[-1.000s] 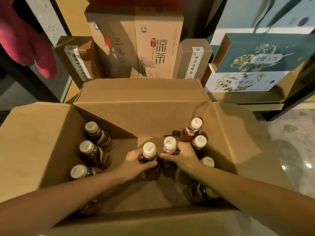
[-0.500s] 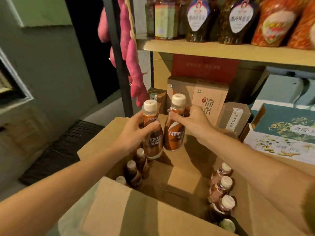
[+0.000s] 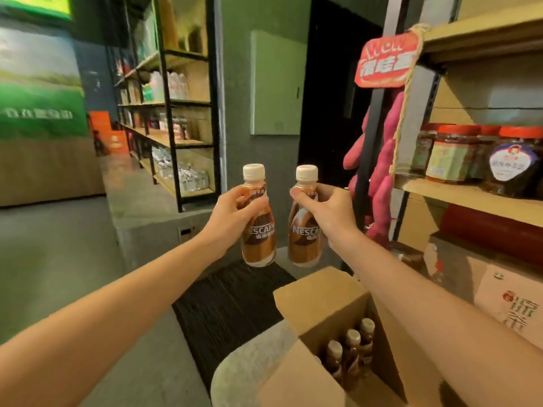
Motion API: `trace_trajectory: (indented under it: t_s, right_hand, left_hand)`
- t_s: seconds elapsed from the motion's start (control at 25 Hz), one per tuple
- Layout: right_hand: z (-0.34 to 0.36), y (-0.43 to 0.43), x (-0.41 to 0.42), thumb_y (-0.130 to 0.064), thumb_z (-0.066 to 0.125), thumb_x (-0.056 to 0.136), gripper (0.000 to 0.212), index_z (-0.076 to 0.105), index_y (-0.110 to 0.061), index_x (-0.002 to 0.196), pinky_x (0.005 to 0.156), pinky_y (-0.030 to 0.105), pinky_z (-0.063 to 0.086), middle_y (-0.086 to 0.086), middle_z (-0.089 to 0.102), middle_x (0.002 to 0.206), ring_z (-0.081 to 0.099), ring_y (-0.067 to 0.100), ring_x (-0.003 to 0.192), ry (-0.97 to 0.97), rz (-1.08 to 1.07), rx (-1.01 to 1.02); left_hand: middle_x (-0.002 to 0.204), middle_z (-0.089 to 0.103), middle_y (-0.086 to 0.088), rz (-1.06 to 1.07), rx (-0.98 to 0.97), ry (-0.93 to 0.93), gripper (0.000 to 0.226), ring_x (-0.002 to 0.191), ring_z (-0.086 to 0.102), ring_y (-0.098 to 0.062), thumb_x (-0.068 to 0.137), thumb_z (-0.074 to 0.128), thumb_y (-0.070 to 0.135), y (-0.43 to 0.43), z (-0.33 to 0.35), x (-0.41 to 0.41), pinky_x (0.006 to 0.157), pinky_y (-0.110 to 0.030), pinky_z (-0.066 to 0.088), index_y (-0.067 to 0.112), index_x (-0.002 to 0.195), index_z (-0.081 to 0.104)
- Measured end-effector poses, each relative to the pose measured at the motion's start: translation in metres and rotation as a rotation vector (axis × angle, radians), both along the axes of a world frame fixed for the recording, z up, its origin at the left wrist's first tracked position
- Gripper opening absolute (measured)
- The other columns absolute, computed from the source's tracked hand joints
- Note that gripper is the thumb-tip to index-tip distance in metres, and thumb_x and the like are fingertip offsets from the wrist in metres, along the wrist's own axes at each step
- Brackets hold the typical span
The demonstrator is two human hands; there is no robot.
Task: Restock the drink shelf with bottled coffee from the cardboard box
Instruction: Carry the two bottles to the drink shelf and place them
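My left hand (image 3: 232, 214) grips a brown bottled coffee (image 3: 258, 230) with a white cap, held upright at chest height. Beside it my right hand (image 3: 329, 214) grips a second coffee bottle (image 3: 304, 239), tilted slightly. Both bottles hang in the air above the floor, left of the open cardboard box (image 3: 320, 298). Three more capped bottles (image 3: 351, 348) stand inside the box at the lower right. A black-framed drink shelf (image 3: 182, 139) with rows of bottles stands further back on the left.
On my right, a wooden shelf (image 3: 470, 198) carries red-lidded jars (image 3: 452, 154), with tea cartons (image 3: 511, 298) under it. Pink plush sweet potatoes (image 3: 382, 171) and a red sign (image 3: 385, 63) hang from its post. A black floor mat (image 3: 229, 301) lies ahead.
Both hands lifted a bottle each out of the box and raised them. My view swung up and left from the box toward the aisle and the far shelf.
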State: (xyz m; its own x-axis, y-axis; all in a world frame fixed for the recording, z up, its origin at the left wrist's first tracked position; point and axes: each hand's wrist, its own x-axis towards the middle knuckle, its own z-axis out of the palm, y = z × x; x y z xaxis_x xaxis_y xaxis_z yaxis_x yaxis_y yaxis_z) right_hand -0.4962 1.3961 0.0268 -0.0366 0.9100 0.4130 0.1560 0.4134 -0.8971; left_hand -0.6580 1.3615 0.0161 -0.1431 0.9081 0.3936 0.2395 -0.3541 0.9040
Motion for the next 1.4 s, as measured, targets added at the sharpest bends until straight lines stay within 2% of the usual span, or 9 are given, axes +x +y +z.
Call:
trace_trajectory:
  t_s: [0.12,0.2,0.36,0.48,0.56,0.64,0.8,1.16,1.4]
  right_hand:
    - [0.01,0.008,-0.074,-0.033,0.074,0.076,0.01,0.066,-0.027,0.076,0.073,0.026,0.046,-0.01,0.066,0.076,0.062,0.004,0.078,0.015,0.118,-0.001]
    - [0.013,0.01,-0.132,-0.031,0.075,0.077,0.011,0.065,-0.027,0.072,0.076,0.029,0.048,-0.008,0.066,0.076,0.063,0.008,0.079,0.008,0.203,-0.015]
    - [0.007,0.006,-0.262,-0.032,0.074,0.078,0.012,0.065,-0.023,0.078,0.091,0.04,0.048,-0.002,0.067,0.085,0.062,0.02,0.096,-0.007,0.376,-0.075]
    - [0.002,0.001,-0.371,-0.034,0.073,0.078,0.013,0.063,-0.025,0.079,0.094,0.042,0.046,-0.002,0.066,0.09,0.061,0.022,0.1,-0.032,0.492,-0.082]
    - [0.002,-0.002,-0.447,-0.034,0.073,0.078,0.015,0.065,-0.023,0.081,0.093,0.041,0.047,0.002,0.068,0.096,0.062,0.023,0.101,-0.031,0.537,-0.072]
    - [0.006,-0.003,-0.517,-0.034,0.073,0.078,0.022,0.068,-0.017,0.092,0.09,0.037,0.047,0.004,0.069,0.101,0.062,0.022,0.102,-0.019,0.568,-0.074]
    - [0.014,0.004,-0.637,-0.032,0.073,0.078,0.029,0.069,-0.013,0.099,0.079,0.029,0.042,0.0,0.065,0.094,0.061,0.017,0.094,0.012,0.617,-0.095]
    - [0.009,0.088,-0.828,-0.034,0.074,0.077,0.026,0.068,-0.016,0.095,0.08,0.029,0.043,-0.002,0.063,0.088,0.057,0.013,0.087,-0.029,0.624,-0.103]
    - [0.021,0.2,-0.961,-0.035,0.073,0.078,0.029,0.069,-0.014,0.098,0.078,0.027,0.041,-0.002,0.064,0.091,0.055,0.01,0.087,-0.066,0.647,-0.041]
  left_hand:
    - [0.104,0.062,0.004,0.159,0.001,-0.043,0.029,0.09,0.058,-0.005,0.092,0.056,0.022,-0.012,0.014,-0.065,0.085,-0.03,0.045,0.017,0.12,0.053]
    - [0.106,0.061,0.002,0.262,0.012,-0.049,0.028,0.093,0.059,-0.009,0.092,0.056,0.021,-0.024,0.016,-0.118,0.084,-0.031,0.045,0.016,0.119,0.053]
    - [0.104,0.065,0.001,0.415,0.008,-0.042,0.024,0.093,0.062,-0.011,0.092,0.056,0.021,-0.051,0.008,-0.236,0.086,-0.031,0.049,0.019,0.115,0.056]
    - [0.096,0.063,0.007,0.504,0.003,-0.012,0.02,0.088,0.06,-0.005,0.092,0.055,0.02,-0.072,0.006,-0.335,0.076,-0.023,0.047,0.02,0.112,0.054]
    - [0.093,0.062,0.011,0.553,0.002,0.015,0.017,0.086,0.059,-0.001,0.093,0.055,0.019,-0.082,0.009,-0.405,0.07,-0.018,0.045,0.021,0.109,0.053]
    - [0.093,0.062,0.01,0.6,-0.006,0.049,0.016,0.087,0.059,-0.001,0.093,0.054,0.019,-0.089,0.012,-0.47,0.074,-0.02,0.046,0.021,0.108,0.053]
    - [0.094,0.061,0.008,0.659,-0.016,0.036,0.017,0.087,0.058,-0.004,0.093,0.053,0.021,-0.086,0.023,-0.582,0.078,-0.025,0.044,0.021,0.11,0.051]
    - [0.098,0.059,0.004,0.727,-0.039,-0.001,0.025,0.094,0.057,-0.013,0.094,0.052,0.022,-0.005,0.012,-0.761,0.083,-0.032,0.043,0.016,0.118,0.051]
    - [0.118,0.06,-0.007,0.73,-0.083,0.026,0.036,0.109,0.057,-0.022,0.094,0.052,0.024,0.113,0.017,-0.895,0.094,-0.038,0.043,0.013,0.128,0.048]
